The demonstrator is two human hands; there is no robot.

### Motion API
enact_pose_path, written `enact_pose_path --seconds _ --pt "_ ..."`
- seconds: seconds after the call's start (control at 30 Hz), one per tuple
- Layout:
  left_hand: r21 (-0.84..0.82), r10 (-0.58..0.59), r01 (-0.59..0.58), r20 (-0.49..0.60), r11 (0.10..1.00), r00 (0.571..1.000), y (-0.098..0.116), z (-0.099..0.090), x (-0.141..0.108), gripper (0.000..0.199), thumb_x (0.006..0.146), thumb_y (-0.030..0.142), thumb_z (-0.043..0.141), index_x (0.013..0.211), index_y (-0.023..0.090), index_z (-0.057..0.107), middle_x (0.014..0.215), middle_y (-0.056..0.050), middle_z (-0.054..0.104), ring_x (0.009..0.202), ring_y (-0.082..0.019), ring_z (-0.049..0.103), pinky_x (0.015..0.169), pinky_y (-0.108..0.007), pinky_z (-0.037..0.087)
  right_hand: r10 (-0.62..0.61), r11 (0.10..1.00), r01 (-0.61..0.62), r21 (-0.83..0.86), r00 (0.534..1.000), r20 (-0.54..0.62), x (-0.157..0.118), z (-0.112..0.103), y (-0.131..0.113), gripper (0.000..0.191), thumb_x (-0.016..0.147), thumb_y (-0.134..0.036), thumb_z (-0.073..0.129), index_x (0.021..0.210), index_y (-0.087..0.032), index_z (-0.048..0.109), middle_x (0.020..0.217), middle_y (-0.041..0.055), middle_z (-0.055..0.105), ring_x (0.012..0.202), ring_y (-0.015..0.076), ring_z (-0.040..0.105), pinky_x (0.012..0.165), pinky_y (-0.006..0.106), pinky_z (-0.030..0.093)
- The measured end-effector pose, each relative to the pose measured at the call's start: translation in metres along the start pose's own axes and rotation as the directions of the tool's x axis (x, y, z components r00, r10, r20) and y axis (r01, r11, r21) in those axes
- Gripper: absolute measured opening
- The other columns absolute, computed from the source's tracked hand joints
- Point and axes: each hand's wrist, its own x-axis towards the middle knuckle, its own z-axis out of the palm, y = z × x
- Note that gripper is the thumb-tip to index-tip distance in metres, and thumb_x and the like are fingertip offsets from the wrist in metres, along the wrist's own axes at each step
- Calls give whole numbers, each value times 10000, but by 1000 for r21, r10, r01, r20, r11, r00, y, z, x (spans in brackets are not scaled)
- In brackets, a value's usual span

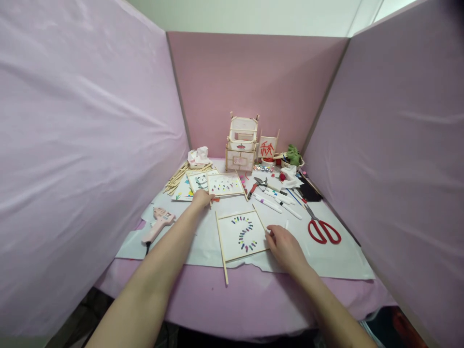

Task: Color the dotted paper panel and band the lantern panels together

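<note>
My left hand [203, 197] reaches to the back and is closed on the near left corner of a stick-framed picture with scattered coloured marks [225, 183]. Closer to me lies a second stick-framed picture [235, 238], with short coloured strokes forming a curved "2" shape. Its left stick extends past the sheet toward the table's front edge. Curled fingers of my right hand [284, 244] pinch this picture's right edge. Behind my left hand, a framed panda picture [199, 181] lies partly under the dotted one.
A pink glue gun [159, 224] lies left. Red-handled scissors [324, 231], markers [268, 203] and pruning shears [258, 186] are on the right. At the back stand a stick-built lantern [240, 159] and a smaller panel [268, 146]; wooden sticks [176, 180] lie back left.
</note>
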Motion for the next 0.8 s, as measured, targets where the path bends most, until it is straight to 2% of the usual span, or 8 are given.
enact_pose_path --seconds 0.1,0.17,0.27,0.4,0.5,0.63,0.73,0.8 --pt "-91 18 -21 -38 996 999 -2 -3 -6 150 758 237 669 689 122 601 551 3 555 557 -133 528 570 -260 403 94 989 -84 -121 992 80 16 4 -8 146 830 -152 456 850 -187 597 815 100 639 743 221 583 617 300 353" --pt "-174 62 -73 -69 982 996 -5 -8 -13 99 724 211 668 713 128 614 543 -5 567 550 -140 528 551 -252 378 179 979 -160 -130 972 153 23 3 -11 171 799 -109 429 801 -180 585 794 90 637 711 200 573 602 285 331" --pt "-312 130 -157 -103 937 986 -12 -15 -23 152 705 231 654 821 137 621 597 -7 613 549 -140 537 538 -239 375 224 974 -223 -31 948 228 29 -1 -14 166 750 -100 431 771 -180 575 760 55 638 687 169 557 603 261 328" --pt "-472 150 -208 -159 856 976 -25 -19 -30 267 700 296 635 910 135 596 606 11 603 451 -97 446 468 -217 323 172 965 -214 154 954 247 33 -11 -13 154 751 -167 440 796 -198 583 714 6 632 664 152 554 613 246 351" --pt "-574 142 -228 -191 787 971 -33 -20 -29 363 698 372 641 961 133 566 607 28 578 414 -66 378 436 -201 278 203 949 -243 202 958 201 41 -24 4 166 749 -236 464 837 -206 601 699 -6 631 657 161 565 618 254 376" --pt "-657 155 -239 -185 715 970 -35 -22 -27 460 660 426 678 988 138 529 612 37 567 413 -57 373 419 -191 253 344 920 -357 160 933 104 62 -41 53 251 731 -328 510 906 -189 625 733 16 650 682 191 587 642 286 410" --pt "-677 192 -229 -130 700 973 -30 -22 -32 440 649 399 677 976 143 534 595 45 558 397 -50 349 406 -187 230 438 892 -436 115 899 10 79 -46 84 319 741 -362 518 952 -156 639 812 64 668 750 222 608 720 337 439" --pt "-676 227 -209 -64 707 972 -23 -18 -41 400 637 354 678 951 138 556 579 42 561 394 -54 357 401 -188 229 461 883 -444 153 882 -97 86 -44 89 432 753 -429 543 1054 -132 627 951 115 668 836 251 618 786 384 450"
